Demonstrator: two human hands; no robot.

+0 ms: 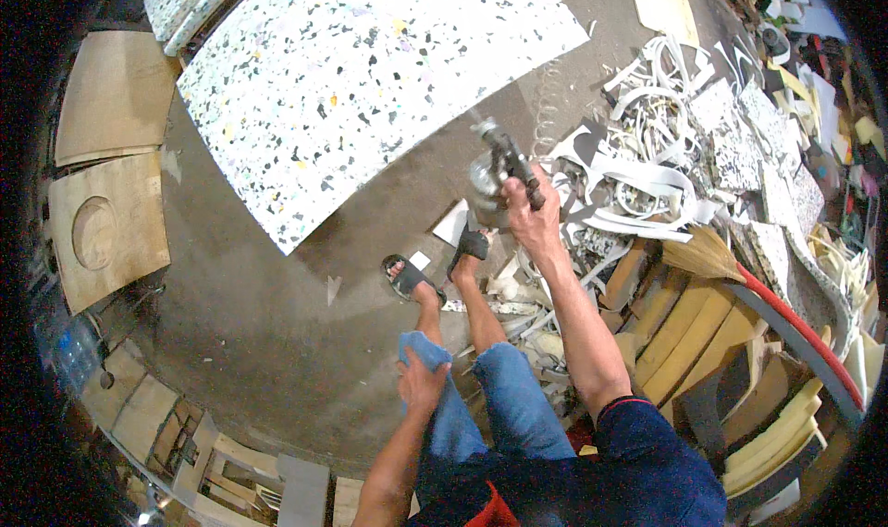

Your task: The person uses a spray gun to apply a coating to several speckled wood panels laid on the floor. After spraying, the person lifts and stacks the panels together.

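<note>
A spray gun [504, 148] is clasped in the right hand [536, 214], just right of centre in the frame, its nozzle pointed toward the near edge of a white speckled foam sheet [370, 92] spread across the upper middle. The left hand [423, 384] is rested at the knee of blue jeans [523, 393], lower centre; whether denim is gripped cannot be told. Curled white scraps [652, 171] are heaped at right, above a red-handled broom [708, 252]. Wooden boards [113, 97] are seen at left.
</note>
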